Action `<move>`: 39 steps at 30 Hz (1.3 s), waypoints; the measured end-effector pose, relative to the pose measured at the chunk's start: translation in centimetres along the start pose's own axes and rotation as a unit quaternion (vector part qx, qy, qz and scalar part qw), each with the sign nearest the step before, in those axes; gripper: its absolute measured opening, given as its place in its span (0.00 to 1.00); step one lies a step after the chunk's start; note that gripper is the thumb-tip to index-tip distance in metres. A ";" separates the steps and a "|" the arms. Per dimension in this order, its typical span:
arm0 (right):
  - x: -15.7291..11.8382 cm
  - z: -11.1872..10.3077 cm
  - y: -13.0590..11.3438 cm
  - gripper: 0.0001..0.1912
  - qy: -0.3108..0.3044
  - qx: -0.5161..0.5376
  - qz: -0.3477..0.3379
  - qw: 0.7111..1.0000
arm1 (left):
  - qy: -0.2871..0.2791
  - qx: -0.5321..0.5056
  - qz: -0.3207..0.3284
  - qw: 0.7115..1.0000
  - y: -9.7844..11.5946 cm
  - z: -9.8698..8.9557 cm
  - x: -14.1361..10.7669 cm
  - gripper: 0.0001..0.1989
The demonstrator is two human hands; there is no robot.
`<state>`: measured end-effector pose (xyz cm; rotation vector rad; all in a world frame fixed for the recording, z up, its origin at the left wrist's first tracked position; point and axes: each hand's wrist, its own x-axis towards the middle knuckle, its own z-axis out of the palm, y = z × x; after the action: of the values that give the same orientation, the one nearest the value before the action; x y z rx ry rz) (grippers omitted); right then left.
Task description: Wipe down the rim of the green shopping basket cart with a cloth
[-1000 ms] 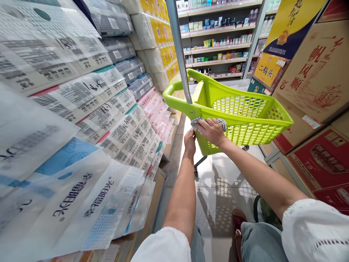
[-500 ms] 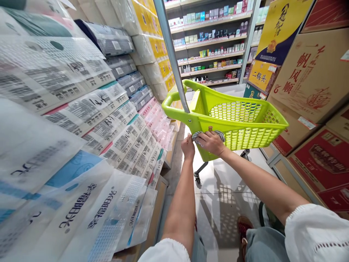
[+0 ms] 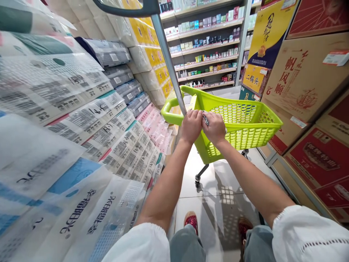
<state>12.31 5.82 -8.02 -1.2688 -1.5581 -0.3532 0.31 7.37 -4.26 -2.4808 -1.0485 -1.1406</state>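
A lime-green shopping cart basket [image 3: 242,136] stands in the aisle, with a grey metal pole [image 3: 169,54] rising at its near left end. My left hand [image 3: 191,125] is closed at the basket's near rim beside the pole; what is inside its fingers is hidden. Right beside it, my right hand [image 3: 214,127] is wrapped round a grey-and-white striped cloth [image 3: 205,119], which shows between the two hands. Both hands rest against the side of the basket.
Packs of tissue paper [image 3: 109,134] are stacked along the left. Cardboard cartons [image 3: 305,80] line the right side. Shelves [image 3: 207,47] of small boxes and bottles stand behind the cart. A cart wheel [image 3: 197,181] rests on the tiled floor [image 3: 212,207].
My left hand has moved up and right to the rim. My right hand has risen slightly, and less of the cloth shows. The view has shifted, bringing a dark handle at the pole's top into sight.
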 end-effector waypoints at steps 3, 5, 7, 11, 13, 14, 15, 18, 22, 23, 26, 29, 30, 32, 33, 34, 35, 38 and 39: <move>0.7 0.2 1.0 0.18 -0.038 -0.011 -0.003 0.999 | -0.064 0.064 0.016 0.996 -0.6 0.5 1.2 0.14; 0.7 0.0 2.2 0.18 -0.049 -0.029 -0.002 0.998 | -0.079 0.077 0.024 0.994 -0.9 0.8 1.3 0.15; 0.4 -0.5 3.8 0.18 -0.049 -0.045 0.005 0.998 | -0.076 0.060 0.035 0.995 -1.2 1.1 1.1 0.17; -0.9 -1.9 6.8 0.18 -0.020 -0.059 0.031 0.998 | -0.060 0.019 0.049 0.997 -1.5 1.6 0.7 0.19; -1.3 -2.2 6.8 0.18 -0.004 -0.067 0.050 0.996 | -0.049 0.007 0.049 0.998 -1.4 1.8 0.7 0.20; -1.2 -2.2 6.4 0.18 -0.002 -0.073 0.059 0.996 | -0.043 -0.001 0.046 0.998 -1.4 1.8 0.6 0.20; -1.1 -1.9 5.6 0.18 -0.005 -0.079 0.065 0.995 | -0.038 -0.009 0.043 0.998 -1.3 1.9 0.6 0.20; -0.5 -0.8 2.6 0.17 -0.026 -0.084 0.063 0.994 | -0.032 -0.028 0.034 0.999 -1.2 1.7 0.4 0.19; -0.9 -0.2 1.7 0.17 -0.036 -0.062 0.031 0.997 | -0.036 -0.031 0.032 0.998 -1.2 1.0 -0.1 0.19; -1.4 -0.5 2.4 0.17 -0.039 -0.059 0.020 0.997 | -0.038 -0.027 0.035 0.998 -1.2 0.7 -0.2 0.19; -3.7 -1.7 5.0 0.18 -0.023 -0.060 0.004 0.998 | -0.043 -0.007 0.043 0.998 -1.4 0.1 0.0 0.19; -5.7 -2.7 6.7 0.18 -0.013 -0.074 -0.035 0.997 | -0.074 0.005 0.050 0.996 -1.7 -0.4 0.6 0.19; -6.1 -2.8 6.8 0.17 -0.027 -0.081 -0.065 0.994 | -0.091 0.004 0.054 0.994 -1.9 -0.5 0.9 0.19; -6.2 -2.5 6.3 0.17 -0.070 -0.093 -0.141 0.983 | -0.119 -0.001 0.064 0.991 -2.1 -0.6 1.3 0.19; -6.1 -2.0 5.9 0.16 -0.090 -0.099 -0.176 0.975 | -0.126 -0.004 0.067 0.990 -2.2 -0.6 1.4 0.19; -5.8 -1.5 5.5 0.16 -0.106 -0.107 -0.202 0.968 | -0.127 -0.006 0.069 0.990 -2.2 -0.5 1.4 0.18; -5.4 -0.8 5.2 0.16 -0.117 -0.117 -0.219 0.962 | -0.124 -0.009 0.069 0.990 -2.3 -0.5 1.3 0.18; -4.9 1.1 4.9 0.16 -0.136 -0.144 -0.223 0.954 | -0.108 -0.014 0.063 0.992 -2.3 -0.3 0.9 0.18; -5.0 1.6 5.0 0.16 -0.142 -0.147 -0.219 0.954 | -0.106 -0.013 0.061 0.992 -2.3 -0.3 0.8 0.18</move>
<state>15.18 6.33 -14.65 -1.2251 -2.0994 -0.7349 -1.08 9.37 -3.72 -2.6911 -0.9206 -0.8769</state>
